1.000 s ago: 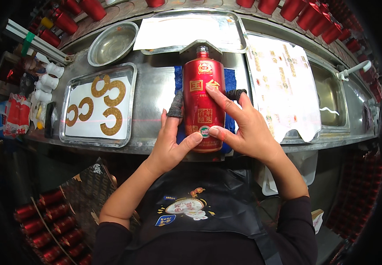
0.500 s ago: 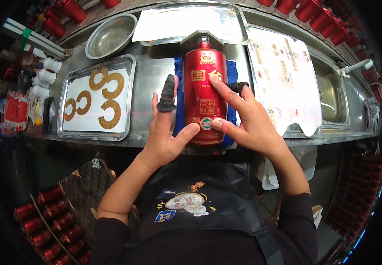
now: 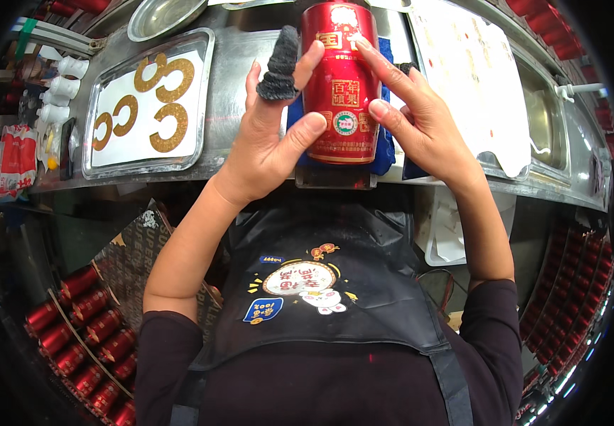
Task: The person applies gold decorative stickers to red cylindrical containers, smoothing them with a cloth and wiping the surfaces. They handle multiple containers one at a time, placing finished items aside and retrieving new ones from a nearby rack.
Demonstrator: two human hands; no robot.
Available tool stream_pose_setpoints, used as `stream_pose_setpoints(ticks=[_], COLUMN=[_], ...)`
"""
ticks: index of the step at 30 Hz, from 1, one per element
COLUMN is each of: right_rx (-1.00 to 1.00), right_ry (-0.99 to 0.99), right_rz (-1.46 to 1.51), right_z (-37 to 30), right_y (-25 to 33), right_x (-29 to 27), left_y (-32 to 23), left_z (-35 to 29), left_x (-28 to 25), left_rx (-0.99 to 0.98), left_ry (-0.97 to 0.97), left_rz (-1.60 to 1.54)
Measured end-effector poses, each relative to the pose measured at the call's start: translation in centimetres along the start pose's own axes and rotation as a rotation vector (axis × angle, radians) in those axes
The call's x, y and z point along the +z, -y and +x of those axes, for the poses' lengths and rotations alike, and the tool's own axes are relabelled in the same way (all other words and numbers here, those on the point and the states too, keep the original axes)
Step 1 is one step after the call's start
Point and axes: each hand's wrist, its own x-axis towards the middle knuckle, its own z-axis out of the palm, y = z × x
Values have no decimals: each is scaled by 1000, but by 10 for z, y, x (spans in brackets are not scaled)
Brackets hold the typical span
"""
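Observation:
A red bottle [image 3: 342, 74] with gold markings and a round green-and-white emblem lies on its back before me, its upper end cut off by the picture's top edge. Beneath it are a blue cloth [image 3: 383, 162] and a metal holder [image 3: 335, 177]. My left hand [image 3: 261, 153] is open at the bottle's left side, with thumb and a fingertip at its edge. A black knitted cover [image 3: 279, 67] wraps one of its fingers. On the other side, my right hand [image 3: 438, 138] has its fingers stretched out, index fingertip and thumb at the bottle's right edge. Another black cover shows partly behind it.
At left, a metal tray [image 3: 207, 78] holds white paper with several gold C-shaped pieces. A metal bowl [image 3: 133, 28] stands behind it. A white sheet with small stickers [image 3: 477, 85] lies at right, beside a sink [image 3: 545, 106]. Several red bottles [image 3: 101, 326] stand low on the left.
The view has tilted, so the bench and bottle sit higher in the picture. A finger of my left hand has come to the bottle's left edge. My right hand stays at the bottle.

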Motion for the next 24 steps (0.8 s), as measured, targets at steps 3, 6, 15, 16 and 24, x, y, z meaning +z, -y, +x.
stream_pose_setpoints(ticks=[3, 6, 15, 16, 24], right_rx=[3, 17, -7, -8, 73], right_ry=[2, 36, 2, 5, 8], right_rz=[-59, -156, 22, 18, -118], right_z=[-3, -4, -5, -4, -4], right_y=[6, 9, 1, 1, 17], right_x=[-2, -2, 6, 7, 1], left_y=[-1, -2, 5, 6, 0], left_z=[2, 4, 1, 1, 2], left_x=[-3, -2, -3, -2, -3], left_rx=[-24, -29, 22, 9, 6], left_ry=[13, 67, 29, 44, 38], left_rz=[37, 130, 79, 80, 107])
